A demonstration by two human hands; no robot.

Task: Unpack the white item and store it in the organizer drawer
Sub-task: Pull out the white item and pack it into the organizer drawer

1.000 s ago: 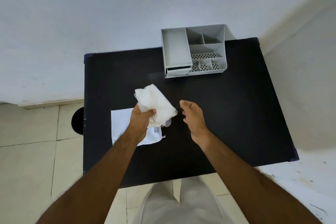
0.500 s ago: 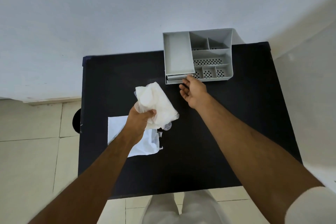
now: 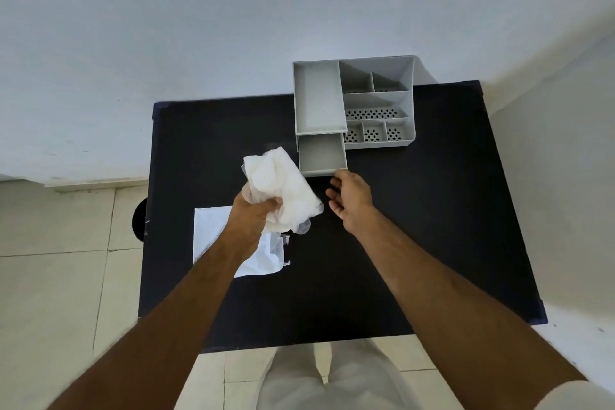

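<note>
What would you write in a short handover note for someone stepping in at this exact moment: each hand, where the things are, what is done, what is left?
Left hand: closed on the crumpled white item, held above the black table.
Right hand: open, empty, fingertips at the front of the drawer.
Grey organizer: at the table's far edge; drawer pulled out and empty.
White packaging: flat on the table under the left arm.
Done: item unpacked, drawer open.
Left: put the item in the drawer, then probably push it shut.

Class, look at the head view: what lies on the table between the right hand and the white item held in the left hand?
Nothing: between the right hand and the white item only bare black table shows.
</note>
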